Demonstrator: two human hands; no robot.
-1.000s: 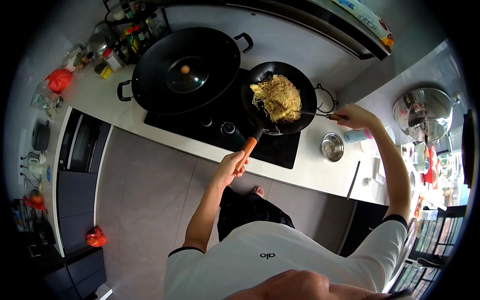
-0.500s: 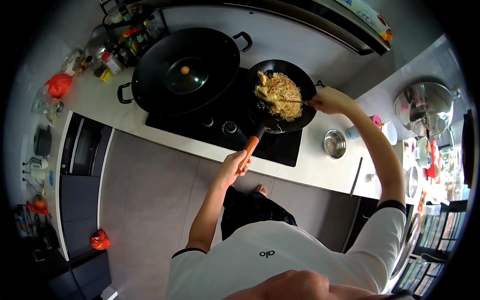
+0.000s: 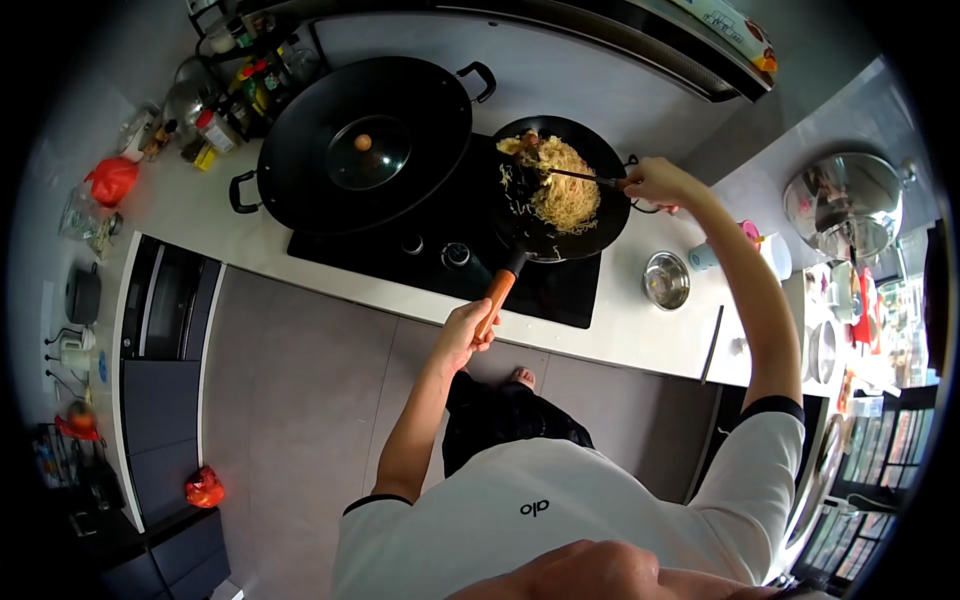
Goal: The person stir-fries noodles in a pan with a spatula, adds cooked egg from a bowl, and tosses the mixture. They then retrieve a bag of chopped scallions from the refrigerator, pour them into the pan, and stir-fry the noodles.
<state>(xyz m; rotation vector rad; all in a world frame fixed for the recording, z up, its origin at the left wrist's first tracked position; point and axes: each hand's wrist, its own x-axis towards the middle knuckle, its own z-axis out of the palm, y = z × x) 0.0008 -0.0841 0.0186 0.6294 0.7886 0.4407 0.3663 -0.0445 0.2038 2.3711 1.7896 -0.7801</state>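
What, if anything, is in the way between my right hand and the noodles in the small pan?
Nothing visible is: your right hand grips a utensil whose shaft reaches over the rim of the small pan to the noodles. The metal bowl sits on the counter, off that line.

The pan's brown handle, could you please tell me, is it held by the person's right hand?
No, the left hand grips the brown handle, while the right hand holds the cooking utensil.
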